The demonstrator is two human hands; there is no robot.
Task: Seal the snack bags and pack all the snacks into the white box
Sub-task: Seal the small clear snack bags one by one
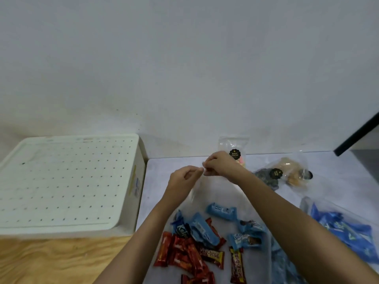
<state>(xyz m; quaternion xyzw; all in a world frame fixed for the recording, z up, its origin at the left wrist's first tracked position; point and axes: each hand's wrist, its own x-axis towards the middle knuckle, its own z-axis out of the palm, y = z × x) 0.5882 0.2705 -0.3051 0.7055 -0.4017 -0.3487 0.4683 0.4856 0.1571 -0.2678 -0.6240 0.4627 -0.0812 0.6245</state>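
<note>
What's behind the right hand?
A labelled snack bag upright at the wall, pink and yellow pieces showing. The right hand, pinching a clear bag, covers its lower left.

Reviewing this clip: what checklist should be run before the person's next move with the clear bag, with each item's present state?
1. Left hand and right hand both pinch the clear bag at its top edge: ok.
2. Clear bag's contents: cannot tell.
3. White box open for packing: not ok, lid on.
4. Loose snack bars off the table: not ok, they lie there.
5. Bags at the back sealed: cannot tell.
</note>
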